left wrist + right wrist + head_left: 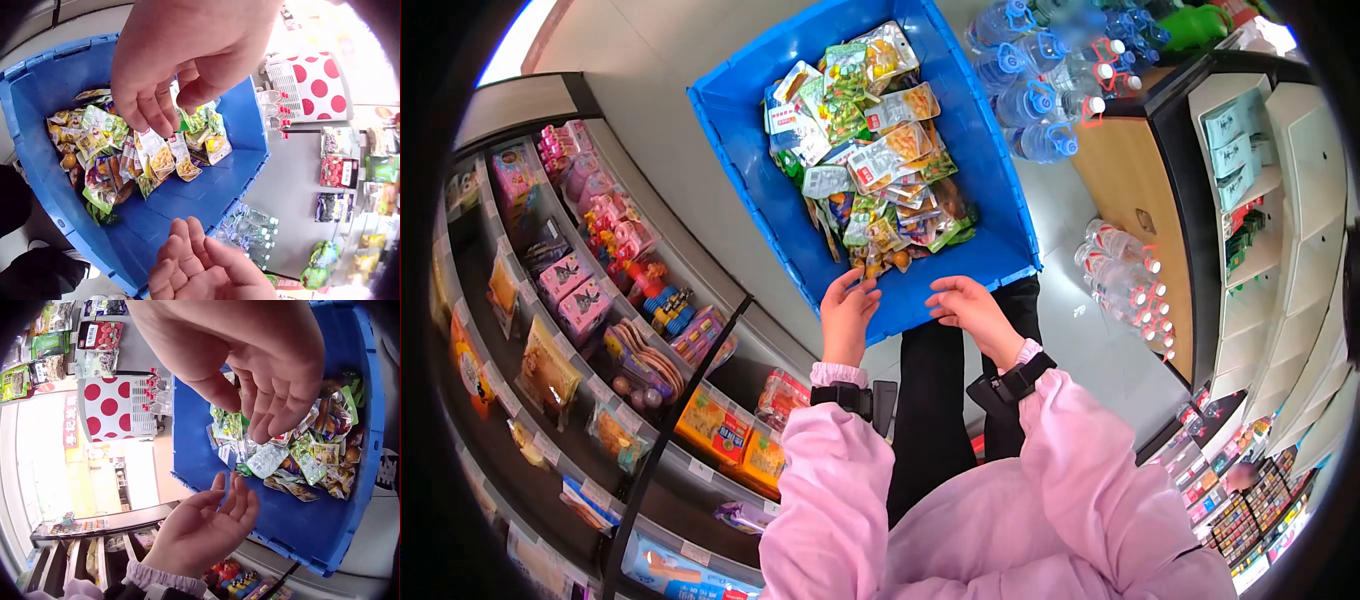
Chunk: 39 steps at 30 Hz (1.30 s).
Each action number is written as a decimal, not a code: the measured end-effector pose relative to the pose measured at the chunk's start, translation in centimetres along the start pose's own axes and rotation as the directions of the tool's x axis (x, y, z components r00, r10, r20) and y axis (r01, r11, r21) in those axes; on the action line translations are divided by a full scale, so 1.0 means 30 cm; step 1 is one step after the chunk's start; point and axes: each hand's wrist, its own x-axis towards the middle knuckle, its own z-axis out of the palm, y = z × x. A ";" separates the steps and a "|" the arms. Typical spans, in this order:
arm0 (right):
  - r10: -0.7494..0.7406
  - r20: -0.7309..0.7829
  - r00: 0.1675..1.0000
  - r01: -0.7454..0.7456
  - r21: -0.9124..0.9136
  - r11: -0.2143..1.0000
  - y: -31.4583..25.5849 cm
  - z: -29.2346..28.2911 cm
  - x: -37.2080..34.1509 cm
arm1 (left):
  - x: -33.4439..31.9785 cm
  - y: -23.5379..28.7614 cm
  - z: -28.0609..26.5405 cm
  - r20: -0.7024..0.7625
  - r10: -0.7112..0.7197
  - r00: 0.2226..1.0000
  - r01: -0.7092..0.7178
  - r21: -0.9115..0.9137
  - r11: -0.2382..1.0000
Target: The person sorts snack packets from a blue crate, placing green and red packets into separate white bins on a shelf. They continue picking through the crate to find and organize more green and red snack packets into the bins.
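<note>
A blue plastic crate (pixel 745 165) on the floor holds a heap of small snack packets (pixel 885 150), green, white and yellow. Over the near end of the crate hang both hands, apart from each other. My left hand (pixel 848 312) is at the left, its fingers loosely bent with nothing between them. To the right my right hand (pixel 978 312) has relaxed, slightly curved fingers and holds nothing. In the left wrist view the left hand (pixel 194 56) overlaps some packets (pixel 156 153). The right wrist view has the right hand (pixel 262 362) above the heap, palm visible.
Shelves of packaged goods (pixel 590 290) line the left side. Large water bottles (pixel 1025 100) stand beyond the crate's right side, and smaller bottles (pixel 1120 275) stand by a wooden-sided display (pixel 1135 210). The person's dark-trousered legs (pixel 935 400) are against the near end of the crate.
</note>
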 end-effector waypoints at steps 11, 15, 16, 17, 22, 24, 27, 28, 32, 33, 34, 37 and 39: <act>0.012 -0.021 1.000 -0.012 -0.019 1.000 0.013 -0.067 0.161 | 0.054 0.043 0.031 0.032 0.068 0.997 -0.070 0.071 0.995; 0.054 -0.004 0.999 -0.054 -0.038 0.998 -0.014 -0.102 0.227 | 0.101 0.043 0.062 0.025 0.056 0.998 -0.057 0.070 0.996; 0.067 0.013 0.998 -0.066 -0.046 0.997 -0.019 -0.114 0.238 | 0.108 0.047 0.076 0.022 0.064 0.998 -0.065 0.066 0.996; 0.076 0.017 0.997 -0.076 -0.050 0.996 -0.023 -0.125 0.249 | 0.115 0.048 0.089 0.019 0.072 0.997 -0.073 0.066 0.995; 0.110 -0.006 0.994 -0.110 -0.040 0.993 -0.058 -0.197 0.288 | 0.169 0.021 0.173 0.027 0.047 0.999 -0.048 0.034 0.998; 0.117 0.001 0.993 -0.116 -0.050 0.992 -0.076 -0.230 0.294 | 0.188 0.007 0.212 0.022 0.037 0.999 -0.037 0.034 0.999; 0.126 -0.003 0.992 -0.126 -0.069 0.990 -0.095 -0.278 0.304 | 0.204 -0.009 0.272 0.021 0.025 0.999 -0.025 0.014 1.000; 0.130 -0.007 0.991 -0.130 -0.076 0.989 -0.102 -0.292 0.309 | 0.213 -0.013 0.291 0.024 0.023 0.999 -0.024 0.006 1.000; 0.126 -0.017 0.992 -0.127 -0.084 0.988 -0.108 -0.339 0.356 | 0.262 -0.032 0.336 0.019 0.012 1.000 -0.013 0.013 1.000; 0.107 -0.032 0.994 -0.111 -0.153 0.982 -0.102 -0.346 0.372 | 0.281 -0.042 0.337 0.030 0.017 0.999 -0.018 0.013 1.000; 0.085 -0.047 0.995 -0.093 -0.223 0.970 -0.094 -0.351 0.396 | 0.306 -0.054 0.343 0.044 0.023 0.999 -0.023 0.012 1.000; -0.158 0.016 0.987 0.112 -0.777 0.619 0.037 -0.405 0.540 | 0.367 -0.103 0.358 0.053 0.016 0.998 -0.016 0.004 1.000; -0.156 0.087 0.984 0.120 -0.969 0.218 0.055 -0.400 0.592 | 0.392 -0.144 0.366 0.050 -0.002 0.999 0.001 0.009 1.000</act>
